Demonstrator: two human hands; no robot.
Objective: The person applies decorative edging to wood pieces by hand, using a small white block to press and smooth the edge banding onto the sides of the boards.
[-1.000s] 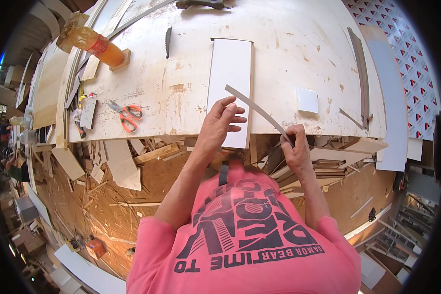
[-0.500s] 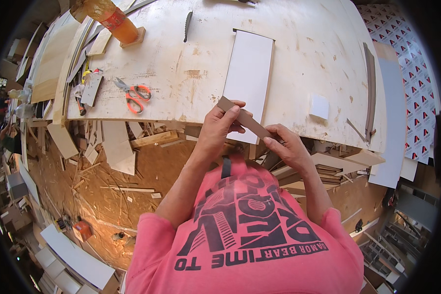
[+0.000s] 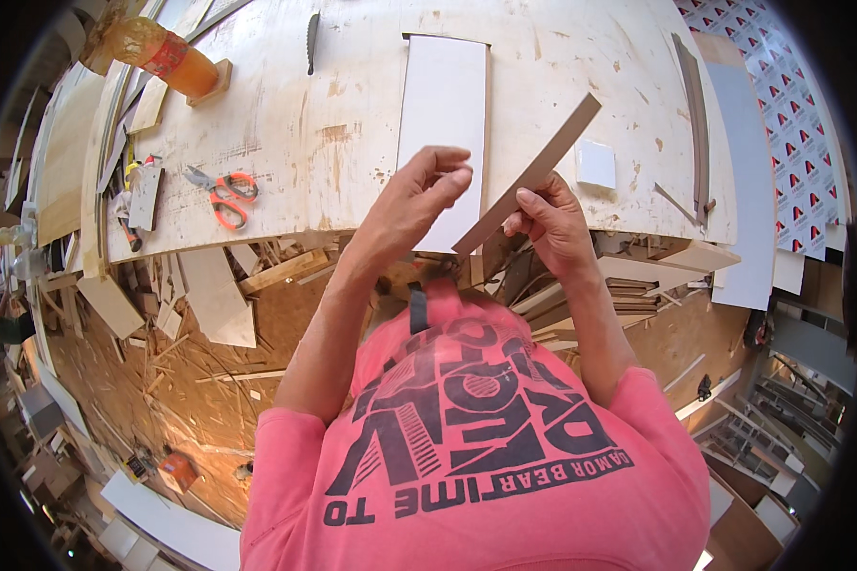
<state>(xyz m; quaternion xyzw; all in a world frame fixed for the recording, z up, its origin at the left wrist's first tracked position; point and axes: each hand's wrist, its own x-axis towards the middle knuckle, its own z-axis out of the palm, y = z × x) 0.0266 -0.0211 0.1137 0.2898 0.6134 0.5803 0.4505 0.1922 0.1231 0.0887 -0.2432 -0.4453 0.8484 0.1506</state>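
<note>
A narrow grey-brown strip [image 3: 564,130] is pinched between the thumb and fingers of my right hand [image 3: 550,221]. It slants from its lower end near the table's front edge up to the right. My left hand [image 3: 417,197] is off the strip, fingers loosely bent, with a gap between thumb and fingertips and nothing in it. Below and beyond my left hand lies a long white board [image 3: 445,105] with a brown edge along its right side and a dark one at its far end. Its near end reaches the table's front edge.
On the worn pale tabletop [image 3: 286,114] are orange-handled scissors [image 3: 227,196], a bottle of orange liquid [image 3: 186,67] on a wood block, a dark serrated blade [image 3: 312,45], a small white block [image 3: 596,165] and long brown strips [image 3: 692,124]. Wood offcuts [image 3: 214,295] crowd below the edge.
My left hand has let go of the strip and moved left. My right hand has swung the strip round, so it now slants up to the right. The whole view has shifted slightly.
</note>
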